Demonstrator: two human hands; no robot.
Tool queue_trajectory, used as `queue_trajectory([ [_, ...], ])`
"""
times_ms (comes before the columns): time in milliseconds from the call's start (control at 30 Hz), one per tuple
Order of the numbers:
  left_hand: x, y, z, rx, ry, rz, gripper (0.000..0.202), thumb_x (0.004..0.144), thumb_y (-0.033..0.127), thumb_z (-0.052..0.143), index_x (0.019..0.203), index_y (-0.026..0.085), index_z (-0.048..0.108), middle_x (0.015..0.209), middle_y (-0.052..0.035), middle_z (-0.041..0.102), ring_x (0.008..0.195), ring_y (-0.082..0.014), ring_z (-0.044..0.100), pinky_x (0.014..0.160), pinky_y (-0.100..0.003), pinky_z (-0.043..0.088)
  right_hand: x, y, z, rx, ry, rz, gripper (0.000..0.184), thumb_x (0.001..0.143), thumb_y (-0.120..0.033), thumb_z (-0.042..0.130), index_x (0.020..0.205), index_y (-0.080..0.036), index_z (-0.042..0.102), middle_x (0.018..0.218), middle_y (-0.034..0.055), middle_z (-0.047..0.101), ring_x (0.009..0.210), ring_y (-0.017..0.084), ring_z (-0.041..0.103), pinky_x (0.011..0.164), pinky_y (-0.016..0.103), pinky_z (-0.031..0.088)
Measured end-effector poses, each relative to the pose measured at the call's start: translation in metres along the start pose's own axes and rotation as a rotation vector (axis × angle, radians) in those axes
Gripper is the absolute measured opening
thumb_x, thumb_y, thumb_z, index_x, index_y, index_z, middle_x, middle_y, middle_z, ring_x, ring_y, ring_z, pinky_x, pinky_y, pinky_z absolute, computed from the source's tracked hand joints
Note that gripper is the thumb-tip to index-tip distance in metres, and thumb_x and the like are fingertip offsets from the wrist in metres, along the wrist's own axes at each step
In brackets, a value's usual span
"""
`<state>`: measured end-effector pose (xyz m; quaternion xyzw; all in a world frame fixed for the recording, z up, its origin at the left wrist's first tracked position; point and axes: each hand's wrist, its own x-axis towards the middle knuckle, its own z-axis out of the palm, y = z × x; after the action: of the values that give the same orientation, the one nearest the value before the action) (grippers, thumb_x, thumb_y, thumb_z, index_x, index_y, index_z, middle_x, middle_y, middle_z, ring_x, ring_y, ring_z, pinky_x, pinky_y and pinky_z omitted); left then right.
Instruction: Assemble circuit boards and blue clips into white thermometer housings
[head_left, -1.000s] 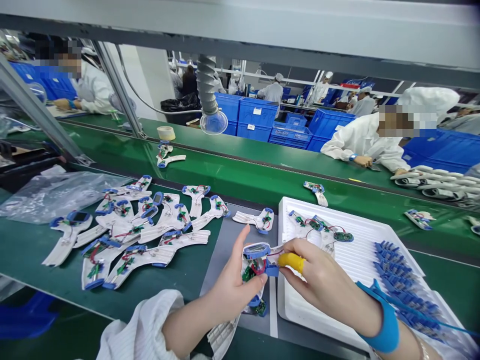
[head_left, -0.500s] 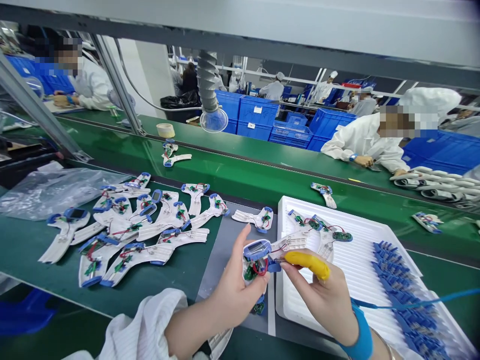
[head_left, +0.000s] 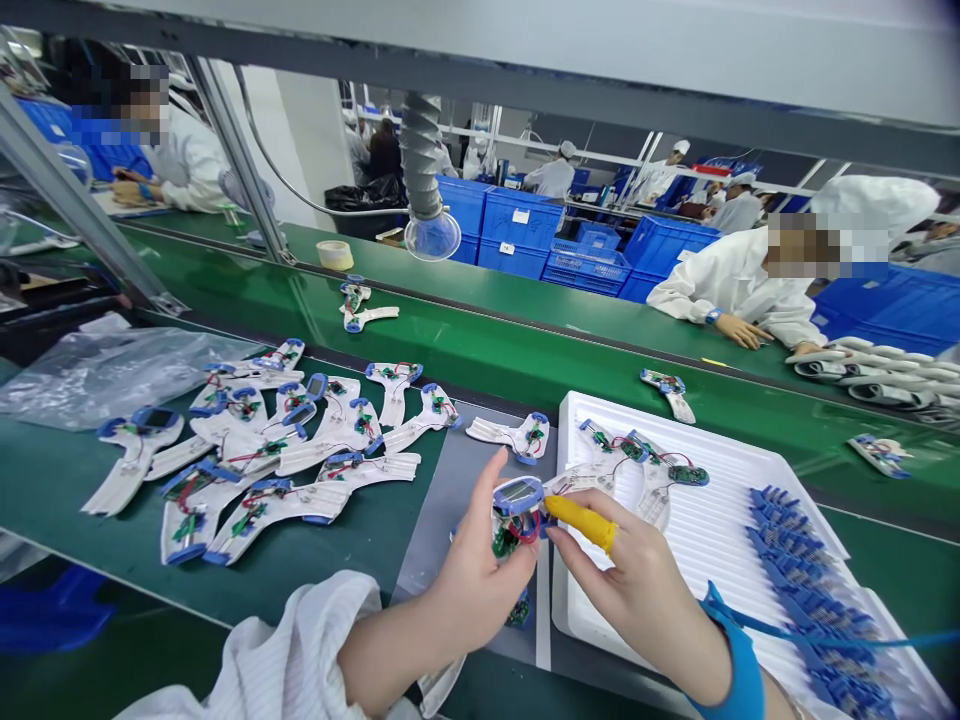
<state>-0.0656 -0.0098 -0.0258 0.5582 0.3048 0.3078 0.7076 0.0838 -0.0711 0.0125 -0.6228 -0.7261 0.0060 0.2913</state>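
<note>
My left hand (head_left: 476, 560) is closed around a white thermometer-like housing half with a blue-framed display (head_left: 519, 495), a green circuit board and red wires. A yellow finger cot (head_left: 585, 520) covers the index finger of my right hand (head_left: 637, 570). Its thumb and index finger pinch a small blue plastic part (head_left: 546, 524) against the housing's right side; the fingers hide most of that part. Another white housing half (head_left: 510, 438) lies just beyond my left hand. Beneath my hands, a further housing is partly covered.
Many similar housings (head_left: 255, 450) are piled at left beside a plastic bag (head_left: 97, 375). To the right, a white ribbed tray (head_left: 720, 540) carries housings and rows of blue parts (head_left: 810, 590). Behind runs a green belt (head_left: 465, 345) with housings; a co-worker (head_left: 750, 270) sits across.
My right hand has moved slightly left, bringing the small blue part up against the housing. Housings on the belt have shifted right. The co-worker's hand across the belt has spread out.
</note>
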Motion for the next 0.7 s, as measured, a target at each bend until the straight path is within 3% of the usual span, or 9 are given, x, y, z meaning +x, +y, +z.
queue_trajectory([
  [100,0.002,-0.002,-0.003,0.025,0.019,0.008,0.071,0.082,0.021,0.054,0.140,0.034,0.015,0.133,-0.0058,0.043,0.114,-0.0219,0.047,0.098,-0.036,0.038,-0.002,0.001,0.001,-0.030,-0.017,0.010,0.019,0.085,-0.020,0.052,0.104,-0.017,0.057,0.089,0.0075,0.065,0.079,0.019,0.064,0.066,0.029,0.053],
  [267,0.002,-0.005,-0.003,0.043,0.037,0.017,0.071,0.080,0.024,0.057,0.140,0.031,0.020,0.131,-0.0085,0.045,0.117,-0.0271,0.046,0.096,-0.038,0.041,-0.001,-0.001,-0.001,0.014,0.003,0.031,0.015,0.088,-0.020,0.049,0.100,-0.021,0.057,0.087,0.0050,0.066,0.078,0.017,0.065,0.064,0.026,0.053],
  [500,0.009,0.017,0.001,-0.062,0.050,0.019,0.067,0.074,0.012,0.054,0.134,0.019,0.024,0.137,-0.0086,0.041,0.123,-0.0220,0.043,0.102,-0.032,0.035,-0.005,0.000,0.015,-0.283,-0.021,-0.001,0.022,0.090,-0.021,0.040,0.110,-0.016,0.048,0.096,0.0110,0.062,0.070,0.021,0.065,0.052,0.031,0.053],
  [700,0.010,0.020,0.001,-0.131,0.054,0.014,0.066,0.073,0.008,0.052,0.132,0.020,0.023,0.129,-0.0072,0.050,0.116,-0.0192,0.051,0.098,-0.029,0.039,-0.006,0.001,0.017,-0.134,0.041,0.034,0.013,0.088,-0.018,0.044,0.100,-0.018,0.046,0.085,0.0068,0.057,0.066,0.017,0.061,0.053,0.027,0.052],
])
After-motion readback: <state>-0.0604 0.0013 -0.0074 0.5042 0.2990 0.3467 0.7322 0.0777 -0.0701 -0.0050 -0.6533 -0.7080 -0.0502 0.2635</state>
